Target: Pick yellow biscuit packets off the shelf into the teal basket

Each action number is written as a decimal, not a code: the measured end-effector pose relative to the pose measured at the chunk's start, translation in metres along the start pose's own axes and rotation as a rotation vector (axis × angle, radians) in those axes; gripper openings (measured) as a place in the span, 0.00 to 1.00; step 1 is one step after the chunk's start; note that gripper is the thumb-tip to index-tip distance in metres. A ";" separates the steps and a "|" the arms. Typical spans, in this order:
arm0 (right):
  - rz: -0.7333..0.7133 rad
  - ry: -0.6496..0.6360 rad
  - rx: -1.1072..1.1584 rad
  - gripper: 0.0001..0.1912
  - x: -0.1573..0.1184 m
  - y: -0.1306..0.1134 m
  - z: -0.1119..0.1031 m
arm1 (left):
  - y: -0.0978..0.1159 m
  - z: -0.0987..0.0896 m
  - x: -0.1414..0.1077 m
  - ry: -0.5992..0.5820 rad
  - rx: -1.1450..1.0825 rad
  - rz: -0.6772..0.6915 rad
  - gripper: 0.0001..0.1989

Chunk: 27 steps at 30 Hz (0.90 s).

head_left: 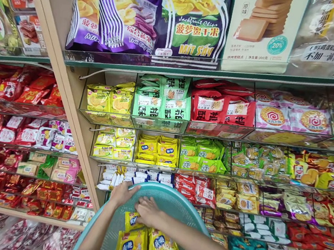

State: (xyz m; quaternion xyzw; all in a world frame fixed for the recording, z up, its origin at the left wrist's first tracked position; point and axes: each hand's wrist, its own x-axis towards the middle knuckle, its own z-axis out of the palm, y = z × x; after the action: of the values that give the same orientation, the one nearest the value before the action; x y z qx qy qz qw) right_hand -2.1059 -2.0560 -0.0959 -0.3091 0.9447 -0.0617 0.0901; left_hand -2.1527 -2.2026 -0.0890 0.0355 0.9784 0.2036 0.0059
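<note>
A round turquoise plastic basket with perforated walls is in front of me at the bottom centre, tilted toward the shelves. My left hand is closed over its far left rim, thumb lying along the edge. Inside the basket, my right hand reaches in from the right with fingers bent over a small yellow snack packet; part of that packet is hidden under the hand. Below it lie several matching yellow packets with blue labels, laid in rows.
Tiered shelves with clear dividers face me. Similar yellow packets sit in one compartment, beside green packets. White and blue sticks and red packets lie just behind the basket. Large chip bags stand above. A wooden upright is at left.
</note>
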 end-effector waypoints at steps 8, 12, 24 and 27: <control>-0.035 0.171 -0.004 0.20 -0.022 0.017 -0.102 | -0.001 -0.005 -0.005 -0.004 0.017 -0.007 0.27; 0.044 0.427 -0.007 0.17 -0.028 0.036 -0.153 | -0.004 -0.008 -0.008 -0.001 -0.011 -0.018 0.28; 0.227 0.581 -0.413 0.13 -0.029 0.085 -0.184 | -0.006 -0.013 -0.006 -0.005 -0.006 -0.037 0.31; 0.188 0.592 -0.479 0.13 -0.023 0.085 -0.176 | -0.004 -0.013 -0.006 -0.007 -0.007 -0.035 0.31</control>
State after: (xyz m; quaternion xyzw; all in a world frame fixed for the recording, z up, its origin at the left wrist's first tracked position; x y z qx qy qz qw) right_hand -2.1731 -1.9637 0.0640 -0.2023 0.9417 0.0823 -0.2559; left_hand -2.1477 -2.2120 -0.0784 0.0191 0.9781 0.2066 0.0132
